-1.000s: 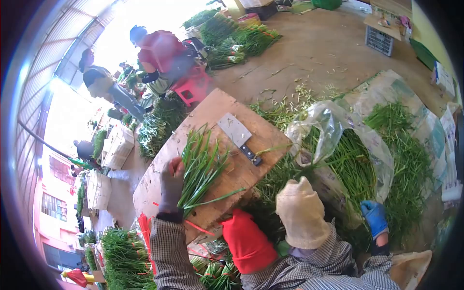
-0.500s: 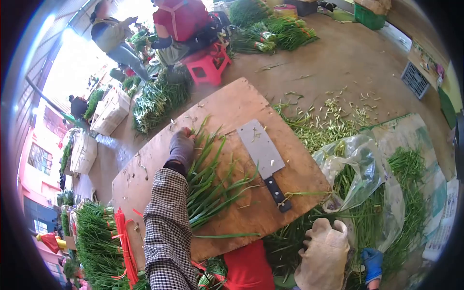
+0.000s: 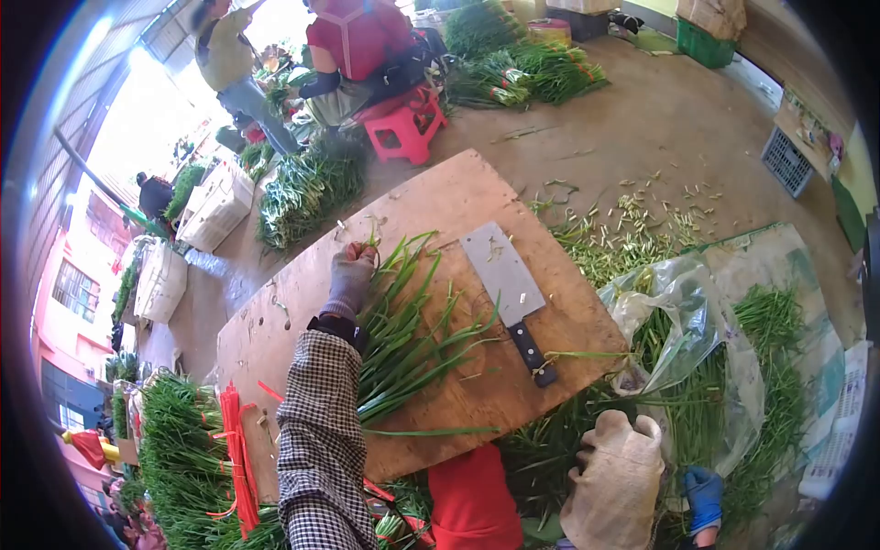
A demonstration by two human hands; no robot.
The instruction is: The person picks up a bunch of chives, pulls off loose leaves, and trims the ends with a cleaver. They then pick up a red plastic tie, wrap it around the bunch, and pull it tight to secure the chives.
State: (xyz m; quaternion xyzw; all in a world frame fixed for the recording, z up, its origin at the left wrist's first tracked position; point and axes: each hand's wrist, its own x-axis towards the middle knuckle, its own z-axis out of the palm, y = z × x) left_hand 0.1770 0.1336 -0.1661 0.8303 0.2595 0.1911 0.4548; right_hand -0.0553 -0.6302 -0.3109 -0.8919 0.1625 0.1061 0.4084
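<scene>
My left hand (image 3: 352,277), in a grey glove with bare fingertips, is closed round the base ends of a loose bunch of green stalks (image 3: 399,344) on the wooden board (image 3: 449,197). The leaves fan out to the right and down. To their right lies a cleaver (image 3: 504,273) with a black handle, flat on the board. My right hand (image 3: 703,500), in a blue glove, is low at the right beside loose greens (image 3: 765,394). Its fingers are curled, and what they hold cannot be made out.
Red ties (image 3: 240,458) hang at the board's left edge by bundled greens (image 3: 179,440). Clear plastic (image 3: 674,316) and cut stalk pieces (image 3: 632,229) lie right of the board. A person in red (image 3: 362,41) sits on a pink stool (image 3: 403,128); another stands behind (image 3: 229,60).
The view has shifted slightly. My left hand keeps its hold on the stalks, and their leaves have moved a little. My right hand stays low at the right.
</scene>
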